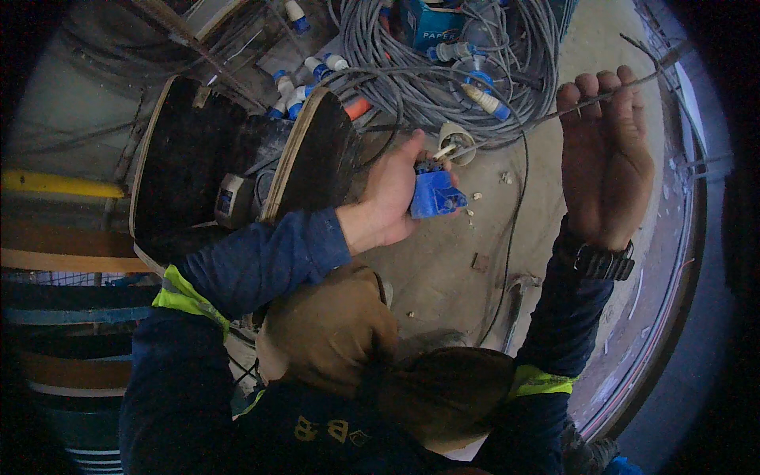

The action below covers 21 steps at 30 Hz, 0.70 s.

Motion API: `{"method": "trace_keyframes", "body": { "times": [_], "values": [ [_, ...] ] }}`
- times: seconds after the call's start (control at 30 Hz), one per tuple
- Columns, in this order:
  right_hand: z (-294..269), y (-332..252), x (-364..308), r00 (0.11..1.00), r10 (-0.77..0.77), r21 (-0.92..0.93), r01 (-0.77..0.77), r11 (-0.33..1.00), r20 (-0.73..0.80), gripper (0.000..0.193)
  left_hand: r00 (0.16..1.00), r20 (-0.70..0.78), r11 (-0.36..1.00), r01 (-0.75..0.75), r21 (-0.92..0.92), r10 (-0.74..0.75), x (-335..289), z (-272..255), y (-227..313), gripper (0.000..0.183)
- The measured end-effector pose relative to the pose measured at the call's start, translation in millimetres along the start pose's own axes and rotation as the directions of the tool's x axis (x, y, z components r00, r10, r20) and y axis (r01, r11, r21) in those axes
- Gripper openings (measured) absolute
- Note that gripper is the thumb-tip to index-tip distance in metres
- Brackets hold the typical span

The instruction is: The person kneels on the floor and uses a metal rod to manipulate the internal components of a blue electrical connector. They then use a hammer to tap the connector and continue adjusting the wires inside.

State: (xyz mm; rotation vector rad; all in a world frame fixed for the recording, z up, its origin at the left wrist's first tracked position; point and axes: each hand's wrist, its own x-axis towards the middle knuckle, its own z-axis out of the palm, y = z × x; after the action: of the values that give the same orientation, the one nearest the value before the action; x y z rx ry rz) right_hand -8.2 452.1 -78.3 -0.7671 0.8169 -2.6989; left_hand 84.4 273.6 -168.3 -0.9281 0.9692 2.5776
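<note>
My left hand (389, 194) grips a blue plug body (434, 195) near the middle of the view. A grey cable (507, 131) runs from that plug up to the right. My right hand (606, 158) is raised at the right, fingers curled over the far stretch of the grey cable, holding it taut. A white round plug cap (457, 141) sits on the cable just beyond the blue part. Both sleeves are dark blue with yellow-green bands, and a black watch (595, 260) is on my right wrist.
A large coil of grey cable (443, 55) with several blue-and-white plugs lies on the concrete floor ahead. A black wooden cable drum (237, 166) stands at the left. A blue box (431, 24) rests on the coil. My brown-trousered knees (332, 332) are below.
</note>
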Motion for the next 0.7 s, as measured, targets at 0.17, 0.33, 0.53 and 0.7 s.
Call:
{"method": "trace_keyframes", "body": {
  "times": [0.17,0.33,0.53,0.7],
  "values": [
    [1.6,3.6,-1.3,0.988,-0.131,-0.32,0.099,0.942,-0.081,0.025,1.0,-0.016,1.0,-0.019,0.0,0.019,-1.6,4.5,0.9,0.04],
    [17.6,3.3,-5.6,0.943,-0.292,-0.705,0.1,0.702,-0.157,0.03,0.998,0.054,1.0,-0.013,0.02,0.012,3.7,-5.4,-1.2,0.041],
    [23.3,-2.5,-7.1,0.94,-0.303,-0.778,0.071,0.624,-0.157,0.031,1.0,-0.004,1.0,-0.019,0.013,0.019,0.9,0.2,0.0,0.048],
    [17.4,-2.5,-4.7,0.94,-0.32,-0.72,0.138,0.68,-0.122,0.029,0.999,-0.029,0.999,-0.039,-0.015,0.038,0.7,1.1,1.4,0.049]
  ]
}}
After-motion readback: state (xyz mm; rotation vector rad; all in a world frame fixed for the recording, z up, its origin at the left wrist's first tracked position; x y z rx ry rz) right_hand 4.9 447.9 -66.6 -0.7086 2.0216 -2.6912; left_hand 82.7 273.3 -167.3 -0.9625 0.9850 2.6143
